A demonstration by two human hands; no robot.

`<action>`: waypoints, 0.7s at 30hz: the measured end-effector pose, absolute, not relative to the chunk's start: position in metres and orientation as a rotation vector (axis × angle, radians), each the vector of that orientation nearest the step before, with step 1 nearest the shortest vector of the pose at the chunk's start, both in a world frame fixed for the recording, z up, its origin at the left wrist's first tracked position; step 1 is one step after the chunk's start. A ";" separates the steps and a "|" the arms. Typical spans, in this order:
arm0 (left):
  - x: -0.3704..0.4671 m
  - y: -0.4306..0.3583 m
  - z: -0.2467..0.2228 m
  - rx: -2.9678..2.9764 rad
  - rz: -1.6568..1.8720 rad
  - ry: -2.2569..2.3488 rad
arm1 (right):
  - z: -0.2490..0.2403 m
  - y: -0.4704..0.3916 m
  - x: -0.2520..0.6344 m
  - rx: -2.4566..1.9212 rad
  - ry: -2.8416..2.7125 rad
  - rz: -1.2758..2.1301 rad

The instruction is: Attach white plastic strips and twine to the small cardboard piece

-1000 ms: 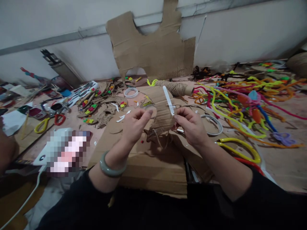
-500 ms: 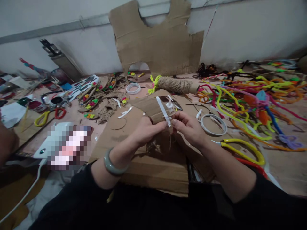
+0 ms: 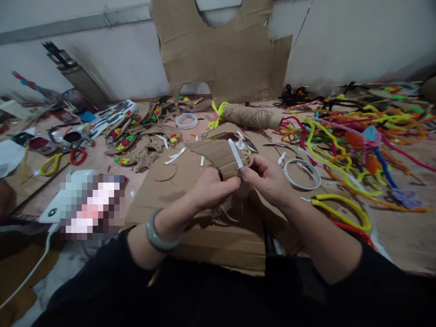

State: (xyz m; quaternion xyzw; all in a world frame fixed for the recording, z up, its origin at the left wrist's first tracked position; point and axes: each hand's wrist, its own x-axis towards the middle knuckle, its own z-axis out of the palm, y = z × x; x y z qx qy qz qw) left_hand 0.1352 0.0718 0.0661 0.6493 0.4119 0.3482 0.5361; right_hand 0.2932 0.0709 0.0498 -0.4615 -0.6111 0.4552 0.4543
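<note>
A curved brown cardboard piece is held in my left hand, whose fingers are wrapped round its near side. The thumb and fingers of my right hand pinch a narrow white strip at its lower end, near the piece's right edge. The strip stands up at a slant across the cardboard. Thin twine hangs below my hands. Beneath them lies a larger cardboard sheet. A roll of twine tied with yellow lies just beyond.
Yellow-handled scissors and a white tape roll lie right, near colourful pipe cleaners. Another tape roll and twine-covered pieces are behind left. A white device is left; cut cardboard leans on the wall.
The camera view has shifted slightly. My right fingers have moved onto the lower end of the white strip, and more of the hanging twine shows below my left hand.
</note>
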 end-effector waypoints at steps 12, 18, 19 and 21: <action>0.136 0.073 0.061 1.508 0.891 0.996 | 0.045 0.072 0.293 -1.166 -1.551 1.022; 0.131 0.079 0.063 1.356 0.999 1.013 | 0.045 0.073 0.300 -1.102 -1.464 1.069; 0.130 0.080 0.063 1.350 1.019 1.046 | 0.045 0.072 0.300 -1.123 -1.485 0.985; 0.128 0.082 0.062 1.355 1.055 1.102 | 0.045 0.070 0.301 -1.134 -1.584 0.760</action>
